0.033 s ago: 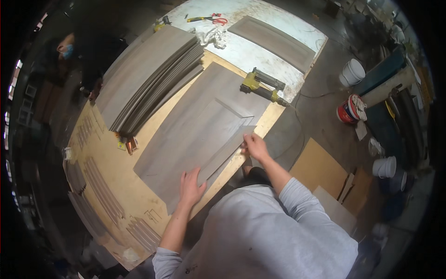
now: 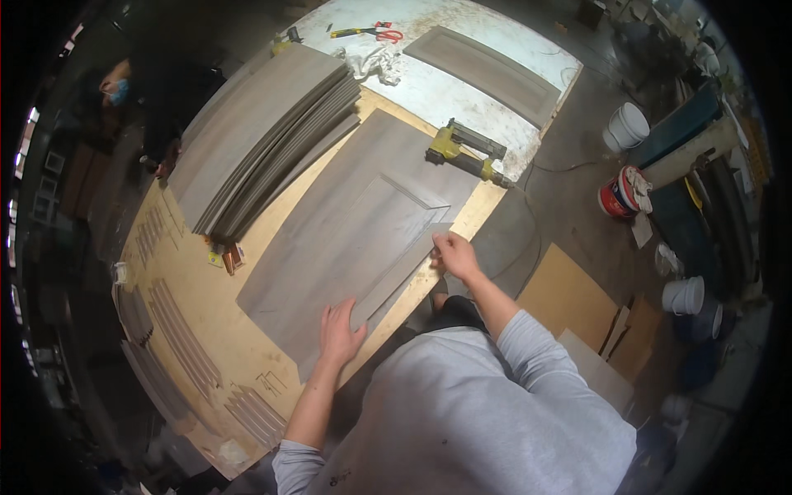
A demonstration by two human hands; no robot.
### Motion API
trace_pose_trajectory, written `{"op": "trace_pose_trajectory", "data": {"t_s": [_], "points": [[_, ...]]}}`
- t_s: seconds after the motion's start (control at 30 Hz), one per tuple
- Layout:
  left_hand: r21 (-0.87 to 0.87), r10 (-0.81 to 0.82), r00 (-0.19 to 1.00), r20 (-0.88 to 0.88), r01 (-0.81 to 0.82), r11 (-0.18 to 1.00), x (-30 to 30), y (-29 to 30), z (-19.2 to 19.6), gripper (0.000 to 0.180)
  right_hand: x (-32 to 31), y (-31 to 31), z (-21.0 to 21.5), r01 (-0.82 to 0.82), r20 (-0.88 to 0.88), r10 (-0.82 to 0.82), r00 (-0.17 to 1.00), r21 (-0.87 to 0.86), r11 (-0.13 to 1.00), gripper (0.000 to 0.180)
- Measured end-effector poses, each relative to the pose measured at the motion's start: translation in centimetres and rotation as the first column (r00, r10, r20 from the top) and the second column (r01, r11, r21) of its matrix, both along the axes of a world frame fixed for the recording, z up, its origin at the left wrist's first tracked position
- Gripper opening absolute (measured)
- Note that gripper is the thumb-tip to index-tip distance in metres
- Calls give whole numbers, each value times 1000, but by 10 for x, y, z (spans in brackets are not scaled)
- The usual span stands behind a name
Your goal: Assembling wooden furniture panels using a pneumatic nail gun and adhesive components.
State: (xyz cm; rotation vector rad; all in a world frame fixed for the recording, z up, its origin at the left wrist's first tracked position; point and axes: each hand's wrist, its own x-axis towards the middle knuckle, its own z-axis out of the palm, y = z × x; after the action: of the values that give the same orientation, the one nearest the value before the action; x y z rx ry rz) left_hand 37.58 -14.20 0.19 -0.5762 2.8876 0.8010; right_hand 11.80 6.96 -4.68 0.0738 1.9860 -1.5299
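Note:
A grey wood-grain panel lies flat on the plywood worktop. A thin grey strip rests along its edge closest to me. At the strip's far right end my right hand is closed, thumb and fingers pinching it. My left hand lies by the strip's near left end, fingers apart; whether it touches the strip or just the panel I cannot tell. Another strip forms an angled corner on the panel's right part. A green-and-black nail gun lies on its side at the panel's far right corner.
Stacked grey panels stand beyond the panel, near another person's hand. Narrow strips lie at left. A framed panel, white rag and red-handled scissors occupy the white table. White buckets stand on the floor at right.

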Motion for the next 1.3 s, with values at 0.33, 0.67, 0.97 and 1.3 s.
{"op": "trace_pose_trajectory", "data": {"t_s": [0.33, 0.67, 0.97, 1.3], "points": [[0, 135, 991, -19, -135, 991, -32, 21, -29, 59, -51, -7, 11, -182, -68, 204, 977, 245, 952, 47], [-94, 112, 993, -26, -114, 989, -41, 27, -28, 60, -67, -8, 7, -275, 11, 285, 958, 310, 910, 47], [-77, 150, 986, -67, -155, 985, -38, 30, -34, 59, -73, -9, 12, -328, 37, 334, 942, 321, 889, 47], [-109, 167, 983, -78, -175, 979, -42, 31, -28, 58, -88, -2, 6, -390, -149, 570, 808, 591, 706, 39]]}}
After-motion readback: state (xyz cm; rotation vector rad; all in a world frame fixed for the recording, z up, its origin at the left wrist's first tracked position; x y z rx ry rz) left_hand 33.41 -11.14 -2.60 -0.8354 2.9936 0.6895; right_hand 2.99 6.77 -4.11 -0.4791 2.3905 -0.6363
